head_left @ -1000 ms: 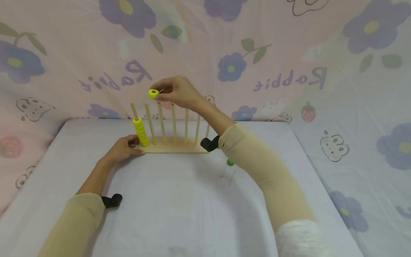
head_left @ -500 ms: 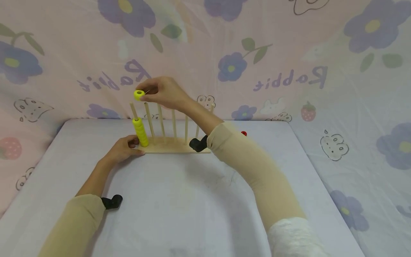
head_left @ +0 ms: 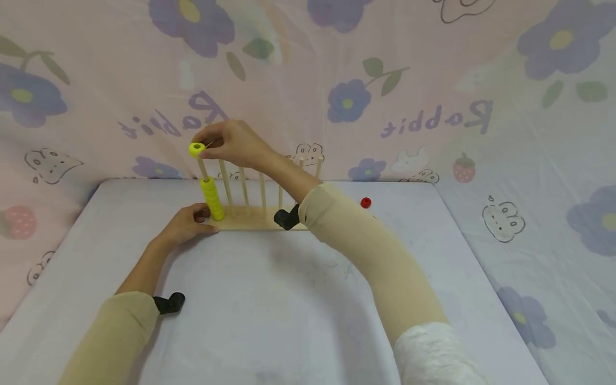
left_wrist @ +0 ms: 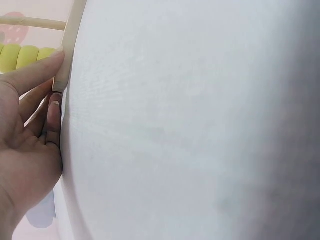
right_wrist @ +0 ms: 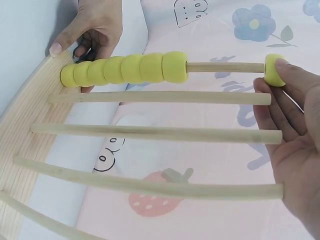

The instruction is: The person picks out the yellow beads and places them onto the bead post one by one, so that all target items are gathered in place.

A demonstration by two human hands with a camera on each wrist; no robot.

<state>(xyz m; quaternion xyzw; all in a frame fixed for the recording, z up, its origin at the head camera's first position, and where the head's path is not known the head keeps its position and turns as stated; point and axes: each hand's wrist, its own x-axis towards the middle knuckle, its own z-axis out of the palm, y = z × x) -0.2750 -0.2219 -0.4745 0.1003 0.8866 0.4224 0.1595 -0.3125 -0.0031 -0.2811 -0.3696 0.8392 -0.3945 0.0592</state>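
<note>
A wooden peg rack (head_left: 245, 222) with a row of upright pegs stands at the back of the table. Several yellow beads (head_left: 212, 199) are stacked on its leftmost peg, whose upper part is bare. My right hand (head_left: 237, 143) pinches another yellow bead (right_wrist: 274, 70) between thumb and fingers. That bead sits at the tip of the same peg, as the right wrist view shows. With its thumb on the base's front edge and its fingers curled at the end, my left hand (head_left: 185, 224) holds the rack's left end. The left wrist view shows this hand (left_wrist: 30, 130) low against the tablecloth.
A red bead (head_left: 366, 202) lies on the table to the right of the rack. The other pegs (right_wrist: 155, 132) carry no beads where they show. Patterned cloth (head_left: 308, 80) hangs behind the table. My right forearm (head_left: 366, 251) crosses in front of the rack's right part.
My right hand has carried the yellow bead leftward and then down onto the leftmost peg's tip. The red bead has come into view from behind the right arm; a green one is now hidden. My left hand stays put.
</note>
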